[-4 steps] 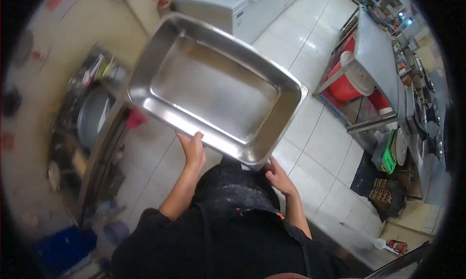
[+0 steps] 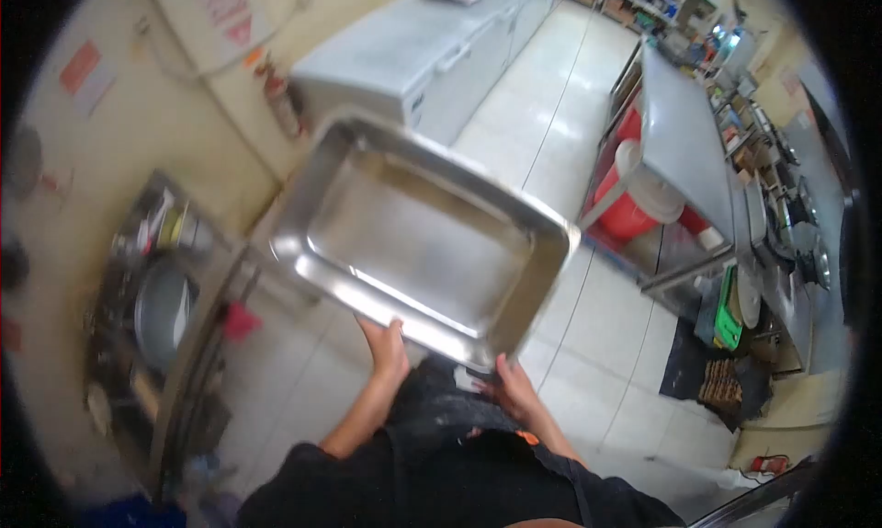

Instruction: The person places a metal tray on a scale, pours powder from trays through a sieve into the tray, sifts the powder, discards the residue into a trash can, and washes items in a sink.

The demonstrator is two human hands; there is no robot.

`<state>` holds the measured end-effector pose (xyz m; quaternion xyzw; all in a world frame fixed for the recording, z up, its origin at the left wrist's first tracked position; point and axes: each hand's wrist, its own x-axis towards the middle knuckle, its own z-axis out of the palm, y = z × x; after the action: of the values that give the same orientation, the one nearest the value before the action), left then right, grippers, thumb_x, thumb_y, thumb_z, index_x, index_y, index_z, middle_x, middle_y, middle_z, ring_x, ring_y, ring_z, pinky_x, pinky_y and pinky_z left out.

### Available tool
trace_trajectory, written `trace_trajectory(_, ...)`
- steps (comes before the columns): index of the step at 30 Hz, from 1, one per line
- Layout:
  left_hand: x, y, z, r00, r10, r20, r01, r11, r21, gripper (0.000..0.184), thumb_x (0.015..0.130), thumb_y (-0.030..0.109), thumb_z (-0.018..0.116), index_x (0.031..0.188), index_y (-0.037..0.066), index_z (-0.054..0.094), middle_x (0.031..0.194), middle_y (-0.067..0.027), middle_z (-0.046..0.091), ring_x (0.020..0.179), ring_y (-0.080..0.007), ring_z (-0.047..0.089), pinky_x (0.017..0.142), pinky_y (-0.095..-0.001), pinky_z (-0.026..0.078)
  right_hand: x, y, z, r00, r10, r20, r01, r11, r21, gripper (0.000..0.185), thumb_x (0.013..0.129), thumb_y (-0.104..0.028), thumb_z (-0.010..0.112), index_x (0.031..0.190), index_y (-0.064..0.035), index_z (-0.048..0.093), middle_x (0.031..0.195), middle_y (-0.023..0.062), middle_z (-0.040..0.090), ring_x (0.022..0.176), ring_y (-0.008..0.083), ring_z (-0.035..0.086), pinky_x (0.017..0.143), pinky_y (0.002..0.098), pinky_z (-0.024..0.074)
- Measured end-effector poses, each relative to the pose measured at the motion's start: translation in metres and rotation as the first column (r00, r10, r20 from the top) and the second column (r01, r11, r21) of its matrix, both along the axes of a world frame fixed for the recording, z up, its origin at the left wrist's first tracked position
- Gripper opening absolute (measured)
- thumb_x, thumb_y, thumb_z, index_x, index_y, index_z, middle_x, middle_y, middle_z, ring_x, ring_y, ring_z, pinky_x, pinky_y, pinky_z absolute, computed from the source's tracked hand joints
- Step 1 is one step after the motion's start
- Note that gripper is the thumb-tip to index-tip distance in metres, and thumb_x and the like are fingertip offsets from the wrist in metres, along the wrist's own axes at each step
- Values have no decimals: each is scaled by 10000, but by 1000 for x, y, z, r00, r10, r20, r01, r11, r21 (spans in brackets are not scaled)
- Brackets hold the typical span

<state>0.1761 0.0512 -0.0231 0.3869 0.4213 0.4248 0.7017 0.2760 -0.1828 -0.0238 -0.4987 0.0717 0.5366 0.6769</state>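
A deep rectangular stainless steel pan (image 2: 423, 243) is held out before my body, tilted, with its bare inside facing me. My left hand (image 2: 386, 346) grips the near long rim, thumb over the edge and fingers out of sight underneath. At the pan's near right corner, my right hand (image 2: 514, 388) is closed on the rim with the thumb on top. Beneath the pan's near edge shows the front of a dark apron (image 2: 441, 404).
At left stands a sink counter with a large metal basin (image 2: 165, 312). A white chest freezer (image 2: 367, 78) lies ahead, a fire extinguisher (image 2: 283, 101) beside it. To the right, a steel table (image 2: 680, 114) has a red bucket (image 2: 625, 214) under it. Tiled floor (image 2: 514, 133) runs between.
The view has tipped upward, so the pan and both hands sit lower in it and more of the freezer shows. The right hand's thumb now lies over the pan's rim.
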Motion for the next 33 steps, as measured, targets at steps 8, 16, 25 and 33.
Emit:
trace_trajectory(8,278,65,21,961,-276,15,273,941,-201,776,756,-126,513,1455,31,214,1384,-167,374,1242,-265,461,1040,-437,410,227,73,-1,829,-489,272,533,838,-118,232,822,-8,564,1050,37,568,901,98,611,755,230,637,668,400,594)
trace_trajectory(16,547,132,-80,689,-577,440,710,413,-570,105,847,59,575,946,28,589,1039,-137,627,1014,-304,614,916,-491,500,519,64,0,661,-429,616,625,769,-134,177,804,-40,578,962,13,637,782,47,624,690,145,590,559,294,454)
trace_trajectory(25,832,265,-60,825,-322,464,557,598,-576,155,821,57,590,974,34,595,1022,-129,658,968,-288,629,835,-430,534,915,154,11,804,361,472,-254,927,-275,756,948,-354,663,1477,48,302,1281,218,607,1124,293,645,833,369,574)
trace_trajectory(33,1118,511,12,884,12,467,203,890,-408,97,836,22,570,914,39,516,949,-103,540,896,-242,557,807,-463,493,1137,330,-30,293,793,534,-243,602,-761,735,890,-491,683,1400,-1,481,1201,252,658,1124,327,647,957,384,498)
